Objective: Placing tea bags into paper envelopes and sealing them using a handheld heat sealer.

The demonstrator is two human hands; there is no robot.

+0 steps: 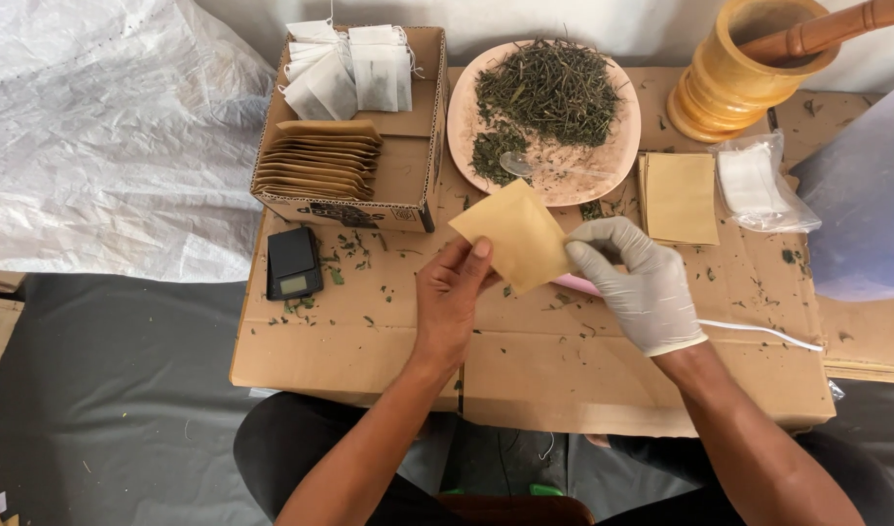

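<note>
Envelope point(515, 234), small, square, tan paper, flat and uncreased, held tilted above the middle of the cardboard-covered table point(369, 341), between both hands and clear of the surface. Left hand point(452, 297), bare: fingers clamped on the envelope's lower left edge, thumb up on its face. Right hand point(642, 282), in a white glove: fingers pinched together on the right corner. Handling note, as a judgement: the paper looks thin, so a light grip near the edges, with the mouth kept level, should spare it bending. Beneath the right hand, a pink object point(576, 284), mostly hidden, and a white cord point(759, 331) trailing right. Left of the hands, a small black pocket scale point(293, 261); loose leaf fragments scattered about. Right, a stack of like tan envelopes point(679, 198) and a clear bag of white items point(754, 180). Farther, a cardboard box point(408, 156) with brown sachets point(318, 158) and white filter bags point(345, 68); a pink plate point(462, 127) of dried green herb point(549, 88) with a spoon point(517, 164); farthest, a wooden mortar point(729, 83) and pestle point(827, 29).
</note>
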